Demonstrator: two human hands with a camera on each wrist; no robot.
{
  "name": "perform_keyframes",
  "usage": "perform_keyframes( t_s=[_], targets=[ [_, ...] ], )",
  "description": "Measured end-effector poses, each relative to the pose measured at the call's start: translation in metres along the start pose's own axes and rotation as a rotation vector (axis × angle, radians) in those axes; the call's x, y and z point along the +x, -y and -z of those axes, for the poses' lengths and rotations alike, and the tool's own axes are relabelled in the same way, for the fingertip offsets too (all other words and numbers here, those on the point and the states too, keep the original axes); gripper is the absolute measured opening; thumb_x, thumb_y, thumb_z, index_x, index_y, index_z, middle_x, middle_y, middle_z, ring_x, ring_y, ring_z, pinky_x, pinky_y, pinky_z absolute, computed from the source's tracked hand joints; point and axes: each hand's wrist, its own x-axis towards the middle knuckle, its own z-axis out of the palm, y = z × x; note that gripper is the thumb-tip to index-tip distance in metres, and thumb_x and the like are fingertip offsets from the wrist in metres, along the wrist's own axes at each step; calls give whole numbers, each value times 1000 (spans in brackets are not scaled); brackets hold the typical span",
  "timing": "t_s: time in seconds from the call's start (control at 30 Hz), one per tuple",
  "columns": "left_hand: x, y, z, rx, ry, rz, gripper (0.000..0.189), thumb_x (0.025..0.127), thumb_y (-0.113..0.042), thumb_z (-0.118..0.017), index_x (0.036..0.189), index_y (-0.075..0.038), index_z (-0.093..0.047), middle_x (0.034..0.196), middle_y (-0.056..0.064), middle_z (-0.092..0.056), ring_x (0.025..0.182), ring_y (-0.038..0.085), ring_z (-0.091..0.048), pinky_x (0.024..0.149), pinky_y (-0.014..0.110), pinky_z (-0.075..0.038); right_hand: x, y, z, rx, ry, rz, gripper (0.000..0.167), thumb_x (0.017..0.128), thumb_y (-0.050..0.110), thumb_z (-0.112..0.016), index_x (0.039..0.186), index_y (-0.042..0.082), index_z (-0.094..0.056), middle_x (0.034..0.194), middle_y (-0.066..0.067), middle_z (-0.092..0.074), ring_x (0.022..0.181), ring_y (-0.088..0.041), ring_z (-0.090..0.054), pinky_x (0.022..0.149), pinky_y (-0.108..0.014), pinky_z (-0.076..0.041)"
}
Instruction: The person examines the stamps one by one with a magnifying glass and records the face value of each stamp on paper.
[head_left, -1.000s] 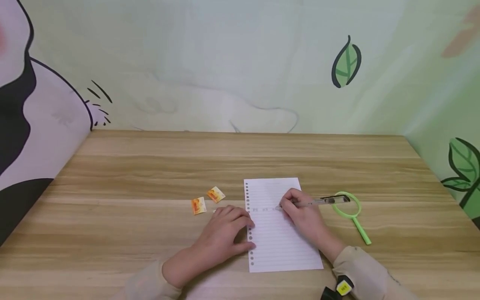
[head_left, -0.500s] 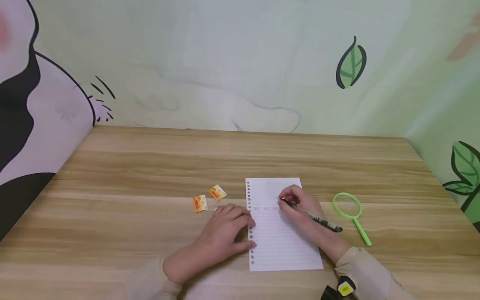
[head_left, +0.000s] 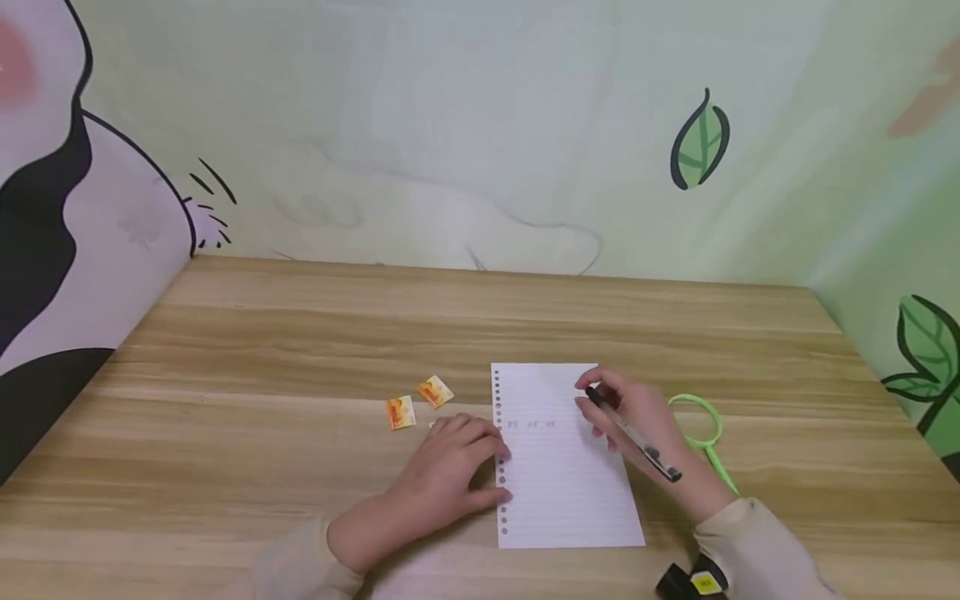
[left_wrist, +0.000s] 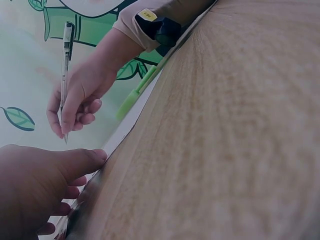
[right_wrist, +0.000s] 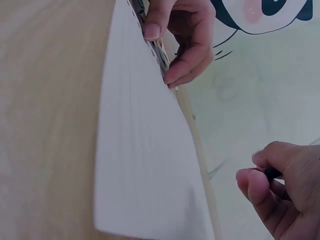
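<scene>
The relaxed left hand [head_left: 448, 468] touches a lined sheet [head_left: 558, 492] at left; the right hand [head_left: 647, 412] pinches a pen [head_left: 637, 438] over its right edge.

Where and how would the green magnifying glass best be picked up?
Probably by its slim handle, pinched across from the person's right: the handle slants out that way toward the near edge, while in the head view the right hand, pinching a pen, overlaps the ring's left side.
</scene>
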Motion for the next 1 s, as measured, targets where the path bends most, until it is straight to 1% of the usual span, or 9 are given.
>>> perform_keyframes(
  t_s=[0.1, 0.2, 0.3, 0.47, 0.6, 0.67, 0.83, 0.9, 1.0],
  targets=[
    [-1, 1, 0, 2, -2, -1, 36, 74, -40, -79, 100, -18, -67, 110, -3, -64, 108, 16, -54, 96, 37, -42, 1, -1, 4, -79, -16, 53, 19, 85, 12, -71, 101, 5, -62, 61, -1, -57, 42, -4, -48, 42, -20, -42],
    [-2, 2, 0, -1, -4, -1, 36, 74, -40, -79, 99, -18, -67, 110, -3, -64, 108, 16, -54, 96, 38, -42, 2, -3, 7, -88, -10, 67, 23, 82, 12, -74, 100, 4, -63, 64, -3, -60, 45, -4, -51, 45, -19, -45],
    [-2, 2, 0, -2, -4, 0, 36, 74, -40, -79, 99, -18, -67, 110, -3, -64, 108, 16, -54, 96, 38, -42, 2, -5, 10, -29, 13, 54, 24, 82, 9, -74, 102, 1, -63, 69, -5, -60, 52, -7, -55, 48, -20, -50],
    [-3, 2, 1, -4, 1, 3, 36, 74, -40, -79, 100, -18, -67, 110, -3, -64, 109, 17, -54, 97, 38, -42, 0, -9, 15, 137, 82, 39, 27, 81, 0, -72, 105, -4, -61, 77, -10, -63, 65, -11, -62, 55, -23, -56],
    [-2, 2, 0, -5, 4, 2, 36, 74, -40, -79, 100, -18, -67, 110, -3, -64, 109, 16, -54, 97, 38, -42, -3, -14, 21, 266, 153, 33, 28, 83, -11, -62, 110, -8, -58, 88, -17, -66, 76, -11, -68, 62, -25, -58],
    [-2, 1, 0, -8, 6, 3, 36, 74, -41, -79, 100, -18, -67, 110, -3, -64, 109, 17, -54, 97, 38, -42, -4, -18, 24, 309, 173, 35, 29, 83, -14, -57, 112, -9, -58, 91, -19, -66, 80, -9, -69, 66, -26, -59],
    [-1, 0, 0, -7, 5, 5, 36, 74, -41, -79, 100, -18, -67, 110, -3, -64, 109, 16, -54, 97, 38, -41, -6, -26, 28, 341, 155, 90, 27, 85, -13, -53, 111, -10, -58, 95, -22, -67, 84, -6, -70, 69, -26, -58],
    [-1, 0, 0, -3, 2, 3, 36, 74, -41, -79, 100, -18, -67, 110, -3, -64, 109, 16, -54, 97, 38, -41, -8, -29, 29, 354, 136, 95, 25, 89, -12, -48, 112, -11, -58, 95, -22, -68, 84, -8, -71, 69, -27, -59],
    [-1, 1, 0, -2, 1, 3, 36, 74, -41, -79, 99, -18, -67, 110, -3, -64, 109, 16, -54, 97, 38, -41, -10, -30, 32, 375, 87, 71, 24, 96, -4, -42, 113, -12, -58, 95, -23, -69, 83, -8, -71, 67, -28, -58]
  ],
)
